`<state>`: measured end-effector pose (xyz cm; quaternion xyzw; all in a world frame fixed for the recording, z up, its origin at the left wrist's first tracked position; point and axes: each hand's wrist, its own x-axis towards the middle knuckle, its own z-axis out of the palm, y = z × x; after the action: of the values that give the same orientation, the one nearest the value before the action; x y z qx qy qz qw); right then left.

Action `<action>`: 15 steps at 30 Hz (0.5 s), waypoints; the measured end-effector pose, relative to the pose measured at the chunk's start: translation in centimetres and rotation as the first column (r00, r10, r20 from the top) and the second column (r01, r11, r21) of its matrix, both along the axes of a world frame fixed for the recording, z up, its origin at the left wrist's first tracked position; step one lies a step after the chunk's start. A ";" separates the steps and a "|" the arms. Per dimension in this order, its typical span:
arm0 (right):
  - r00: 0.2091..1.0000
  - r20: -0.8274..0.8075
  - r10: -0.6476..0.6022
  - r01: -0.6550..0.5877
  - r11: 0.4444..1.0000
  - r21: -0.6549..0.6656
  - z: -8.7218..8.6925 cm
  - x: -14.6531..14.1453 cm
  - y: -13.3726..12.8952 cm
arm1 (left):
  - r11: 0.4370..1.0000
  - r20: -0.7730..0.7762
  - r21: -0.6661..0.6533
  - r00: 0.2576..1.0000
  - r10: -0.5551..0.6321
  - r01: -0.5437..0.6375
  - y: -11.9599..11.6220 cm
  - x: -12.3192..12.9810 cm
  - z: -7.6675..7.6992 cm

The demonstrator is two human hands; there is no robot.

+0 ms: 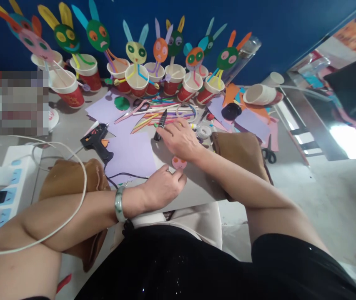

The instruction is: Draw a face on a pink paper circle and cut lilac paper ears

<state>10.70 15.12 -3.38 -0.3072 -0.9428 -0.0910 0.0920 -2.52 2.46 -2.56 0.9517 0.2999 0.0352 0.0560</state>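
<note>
My right hand (182, 139) reaches across the table with its fingers closed on a black marker (162, 123), which is tilted up and away. Closer to me, my left hand (162, 185) has its fingers curled, just below a small round pink paper face (179, 162). Whether the fingers grip anything is hidden. A green bangle (119, 204) circles my left wrist. Left of my hands, a purple paper sheet (131, 156) lies flat, with a black glue gun (98, 139) at its left side.
Paper cups (137, 81) holding rabbit-faced paper figures line the back wall. Coloured sticks (156, 112) and a tape roll (203, 131) lie before them. Brown padded covers (240, 154) flank my arms. A white cable (82, 196) loops over my left forearm near a power strip (15, 179).
</note>
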 end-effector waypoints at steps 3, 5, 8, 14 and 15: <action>0.990 -0.012 0.139 -0.139 0.990 -0.031 0.3 1.9 -2.3 | 1.000 0.003 0.010 1.000 0.019 -0.019 -0.1 -0.1 0.2; 0.993 0.021 0.116 -0.115 0.993 -0.039 0.5 3.7 -2.5 | 1.000 0.004 0.006 1.000 0.016 -0.016 -0.1 -0.1 0.2; 0.995 0.036 -0.092 0.094 0.994 -0.056 1.0 6.8 -0.6 | 1.000 0.012 0.001 1.000 0.002 -0.002 0.0 -0.2 0.1; 0.898 0.066 -0.435 0.438 0.898 -0.050 1.6 11.7 5.2 | 1.000 -0.025 -0.019 1.000 0.008 -0.008 0.1 -0.2 0.2; 0.897 0.072 -0.436 0.441 0.895 -0.070 1.6 11.9 5.6 | 1.000 -0.028 -0.022 1.000 0.009 -0.009 0.1 -0.2 0.2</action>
<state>22.64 20.75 -1.81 -0.5128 -0.8545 -0.0775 0.0302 -2.70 2.55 -2.36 0.9500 0.3054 0.0191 0.0621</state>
